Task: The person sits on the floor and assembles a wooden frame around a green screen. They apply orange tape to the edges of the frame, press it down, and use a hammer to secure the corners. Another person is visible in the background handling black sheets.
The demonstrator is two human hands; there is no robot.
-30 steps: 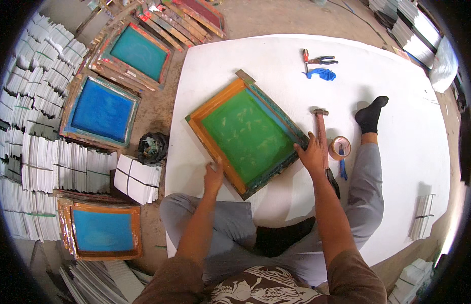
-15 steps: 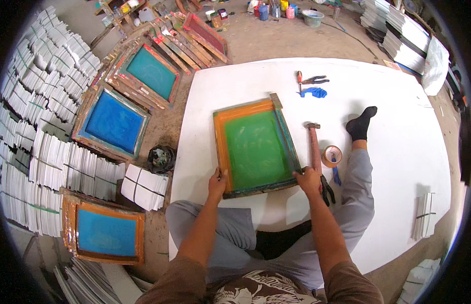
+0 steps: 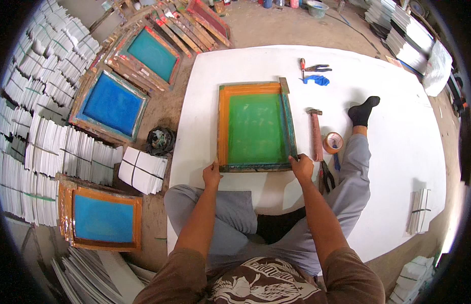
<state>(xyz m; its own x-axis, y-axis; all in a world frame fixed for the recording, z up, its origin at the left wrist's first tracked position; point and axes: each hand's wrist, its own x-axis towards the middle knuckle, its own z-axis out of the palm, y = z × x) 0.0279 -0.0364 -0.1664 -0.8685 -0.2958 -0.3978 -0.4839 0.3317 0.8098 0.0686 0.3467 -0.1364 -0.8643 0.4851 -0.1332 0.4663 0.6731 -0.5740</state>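
Note:
A screen printing frame [image 3: 257, 129] with green mesh and a wooden border, part orange and part dark, lies on the white sheet in front of me. My left hand [image 3: 212, 176] grips its near left corner. My right hand [image 3: 301, 168] grips the near right corner. A loose-looking wooden strip runs along the right side, its end jutting past the far corner. Right of the frame lie a hammer [image 3: 316, 134] with a reddish handle, a roll of brown tape [image 3: 332, 142] and pliers [image 3: 326, 177] with dark handles beside my right leg.
Farther off lie a screwdriver [image 3: 303, 67], another pair of pliers [image 3: 318, 68] and a crumpled blue cloth [image 3: 316, 80]. Leftward stand more screen frames [image 3: 109, 105], a black bag [image 3: 160, 141] and stacks of bundled white sheets [image 3: 48, 147]. A small white bundle [image 3: 419, 211] stands at right.
The screen frame has turned slightly and now sits straighter in front of me, with both hands still at its near corners. The whole view has shifted a little.

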